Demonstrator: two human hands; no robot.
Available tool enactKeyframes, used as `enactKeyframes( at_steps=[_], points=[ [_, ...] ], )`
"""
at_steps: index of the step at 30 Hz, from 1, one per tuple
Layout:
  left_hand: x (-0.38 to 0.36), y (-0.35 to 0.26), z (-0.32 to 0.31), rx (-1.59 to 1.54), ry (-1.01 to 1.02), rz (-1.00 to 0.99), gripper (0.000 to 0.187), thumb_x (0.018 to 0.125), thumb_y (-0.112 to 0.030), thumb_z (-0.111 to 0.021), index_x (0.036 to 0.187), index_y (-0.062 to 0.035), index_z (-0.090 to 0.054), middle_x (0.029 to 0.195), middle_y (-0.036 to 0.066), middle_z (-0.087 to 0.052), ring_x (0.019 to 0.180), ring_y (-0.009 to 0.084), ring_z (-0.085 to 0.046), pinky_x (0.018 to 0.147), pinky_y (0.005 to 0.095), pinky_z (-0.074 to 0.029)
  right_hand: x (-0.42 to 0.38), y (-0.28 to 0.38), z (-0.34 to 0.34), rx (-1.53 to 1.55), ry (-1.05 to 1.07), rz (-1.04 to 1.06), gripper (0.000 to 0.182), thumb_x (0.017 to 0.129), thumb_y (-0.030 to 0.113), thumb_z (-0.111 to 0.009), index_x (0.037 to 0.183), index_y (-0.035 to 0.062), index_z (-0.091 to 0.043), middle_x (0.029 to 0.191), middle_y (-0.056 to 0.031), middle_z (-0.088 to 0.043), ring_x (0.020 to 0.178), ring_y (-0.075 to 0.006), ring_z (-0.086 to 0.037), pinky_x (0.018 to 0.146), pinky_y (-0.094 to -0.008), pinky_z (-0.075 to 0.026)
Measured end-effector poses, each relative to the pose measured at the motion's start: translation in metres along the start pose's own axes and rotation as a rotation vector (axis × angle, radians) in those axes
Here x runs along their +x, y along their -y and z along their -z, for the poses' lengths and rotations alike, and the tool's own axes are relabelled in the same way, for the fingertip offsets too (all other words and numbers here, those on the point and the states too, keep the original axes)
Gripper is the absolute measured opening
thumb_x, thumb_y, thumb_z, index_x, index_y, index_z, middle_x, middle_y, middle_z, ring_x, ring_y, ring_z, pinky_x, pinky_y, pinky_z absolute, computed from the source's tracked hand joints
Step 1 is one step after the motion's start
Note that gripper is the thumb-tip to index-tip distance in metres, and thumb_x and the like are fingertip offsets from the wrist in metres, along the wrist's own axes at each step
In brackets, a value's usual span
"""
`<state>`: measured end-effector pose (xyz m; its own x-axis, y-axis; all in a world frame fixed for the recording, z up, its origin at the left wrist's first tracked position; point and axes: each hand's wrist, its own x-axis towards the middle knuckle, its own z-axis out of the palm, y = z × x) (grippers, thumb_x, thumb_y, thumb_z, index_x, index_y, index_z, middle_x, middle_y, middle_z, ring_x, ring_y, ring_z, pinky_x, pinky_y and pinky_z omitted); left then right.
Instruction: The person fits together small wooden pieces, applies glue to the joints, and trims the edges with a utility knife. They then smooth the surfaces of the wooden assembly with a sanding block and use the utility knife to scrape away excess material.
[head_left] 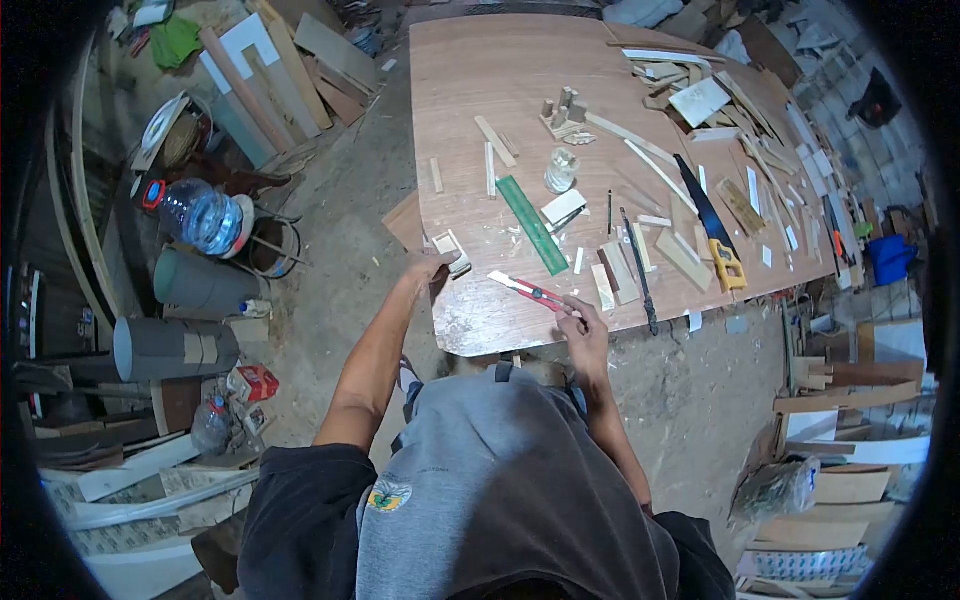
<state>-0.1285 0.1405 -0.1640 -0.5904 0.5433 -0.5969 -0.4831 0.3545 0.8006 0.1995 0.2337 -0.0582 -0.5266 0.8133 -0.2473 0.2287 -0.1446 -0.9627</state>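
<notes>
Gripping a red utility knife [533,292], the right hand [583,325] has its fingers closed round the handle end near the desk's front edge, at about six o'clock on the desk [470,80]. Blade end points toward ten o'clock and lies on a pale strip [503,280]. Judged light, rigid, sharp at the tip; best held by the red handle, well back from the blade.

Left hand [428,268]: at eight o'clock on the desk, fingers curled over the desk edge, just beside a small wooden block [450,248]; whether it grips the block cannot be told.

Green ruler [533,225]: lies diagonally at twelve o'clock from the knife.

Clear jar [561,170]: stands upright beyond the ruler.

Handsaw with yellow handle [712,235]: at two o'clock from the knife.

Wood offcuts [690,95]: heaped at the desk's far right.

Water bottle [200,215]: on the floor, well apart, at nine o'clock.
</notes>
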Motion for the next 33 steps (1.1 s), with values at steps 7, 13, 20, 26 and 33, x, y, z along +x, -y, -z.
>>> enactKeyframes(
  at_steps=[7, 13, 20, 26, 33],
  points=[
    [0.045, -0.014, -0.006, 0.405, -0.008, -0.026, 0.032, 0.065, -0.024, -0.093, 0.069, -0.0076, -0.066, 0.064, 0.003, -0.063, 0.049, 0.0122, -0.053, 0.045, 0.0283, -0.04, -0.009, -0.014, 0.015, 0.044, -0.08, 0.045, 0.035, 0.092, 0.013, -0.066, 0.124, -0.0015, -0.064, 0.112, -0.009, -0.062, 0.086, -0.0101, -0.055, 0.079, -0.0249, -0.047],
    [0.057, -0.013, 0.003, 0.511, 0.008, -0.045, 0.036, 0.063, -0.025, -0.093, 0.067, -0.002, -0.066, 0.064, 0.005, -0.063, 0.051, 0.0129, -0.053, 0.048, 0.031, -0.044, -0.005, -0.012, 0.016, 0.105, 0.034, 0.037, 0.028, 0.094, 0.009, -0.062, 0.117, -0.0055, -0.065, 0.107, -0.0106, -0.065, 0.086, -0.0123, -0.061, 0.08, -0.0256, -0.048],
    [-0.012, -0.019, -0.006, 0.488, -0.091, -0.359, 0.024, 0.079, -0.018, -0.08, 0.09, 0.0022, -0.074, 0.078, 0.006, -0.071, 0.065, 0.012, -0.063, 0.057, 0.0303, -0.051, 0.011, 0.0, 0.003, 0.197, 0.225, 0.032, 0.013, 0.094, 0.002, -0.059, 0.107, -0.0012, -0.06, 0.099, -0.0062, -0.065, 0.081, -0.0115, -0.061, 0.075, -0.0254, -0.049],
    [-0.147, -0.01, -0.079, -0.008, 0.393, -0.228, 0.02, 0.091, -0.017, -0.072, 0.1, -0.0004, -0.075, 0.088, 0.005, -0.072, 0.077, 0.0099, -0.066, 0.063, 0.0235, -0.052, 0.027, -0.002, -0.02, 0.24, 0.379, -0.057, 0.023, 0.089, -0.003, -0.061, 0.103, 0.0067, -0.046, 0.089, -0.0036, -0.061, 0.078, -0.0074, -0.058, 0.069, -0.0243, -0.048],
    [-0.16, 0.021, -0.067, 0.103, 0.271, -0.157, 0.02, 0.092, -0.015, -0.071, 0.104, 0.0013, -0.073, 0.081, 0.004, -0.071, 0.062, 0.0062, -0.06, 0.052, 0.0213, -0.046, 0.028, -0.001, -0.042, -0.04, 0.547, 0.037, 0.029, 0.084, -0.008, -0.06, 0.105, 0.0072, -0.046, 0.085, -0.0022, -0.058, 0.074, -0.0055, -0.057, 0.063, -0.0206, -0.046]
  ],
)
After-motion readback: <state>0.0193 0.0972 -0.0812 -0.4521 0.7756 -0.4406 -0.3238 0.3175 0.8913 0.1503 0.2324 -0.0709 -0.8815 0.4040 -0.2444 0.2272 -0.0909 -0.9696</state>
